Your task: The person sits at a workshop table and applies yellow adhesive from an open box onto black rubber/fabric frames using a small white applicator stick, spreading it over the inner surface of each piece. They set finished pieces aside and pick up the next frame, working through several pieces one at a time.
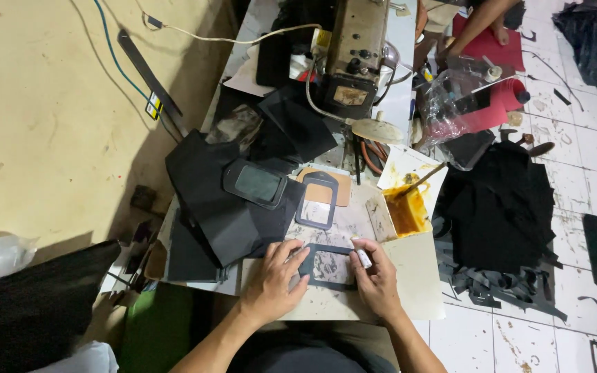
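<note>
Head view. Landmark taken: the black window frame piece (327,268), a flat cut-out with a rectangular opening, which lay on the stained work board (409,290) at the near edge of the table (260,21).

Left hand (274,280) lay just left of the frame piece, palm down, fingers spread fairly wide, fingertips pressing its left edge and upper left corner. It gripped nothing; it pinned the piece flat.

Right hand (376,276) lay just right of the frame piece, fingers curled narrow around a small white object (363,258); kind could not be told. The object's tip sat near the piece's upper right corner.

Key relation: the frame piece sat between the two hands, touching the left, with its long axis running left to right across the person's front. Both hands were about equally close; the left had the firmer contact.

Beyond the frame piece: a second, similar grey frame (316,202) resting upright-oriented on a tan leather panel (326,188). Beyond and left: a black badge-holder with a clear window (257,184) on stacked black sheets (209,200). Beyond and right: an open tray of amber glue (405,211) with a brush (423,177) leaning in it. Far beyond: a sewing machine (355,52). Right of the frame piece, off the table: black offcuts (499,207) heaped on the tiled floor (589,166).

Another person's arm (475,26) showed at the far top edge, well apart.
</note>
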